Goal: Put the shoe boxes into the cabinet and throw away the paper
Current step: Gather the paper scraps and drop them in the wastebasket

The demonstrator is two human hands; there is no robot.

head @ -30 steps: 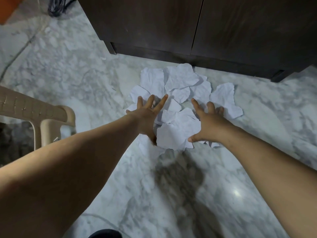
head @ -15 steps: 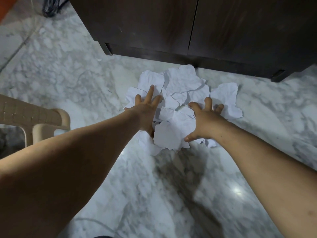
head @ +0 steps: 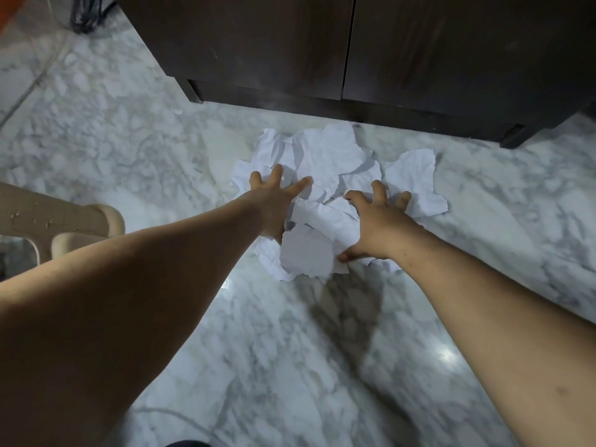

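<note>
A heap of torn, crumpled white paper lies on the marble floor just in front of a dark wooden cabinet, whose two doors are closed. My left hand presses on the left side of the heap, fingers spread. On the right side rests my right hand, fingers curled into the sheets and thumb at the near edge. One sheet lies a little apart to the right. No shoe boxes are in view.
A beige plastic chair stands at the left, near my left forearm. Dark cables lie at the top left beside the cabinet. Grey-veined marble floor stretches toward me.
Both hands have drawn the sheets closer together, so the heap is more bunched. My right hand's fingers have curled further into the paper. The view has shifted slightly.
</note>
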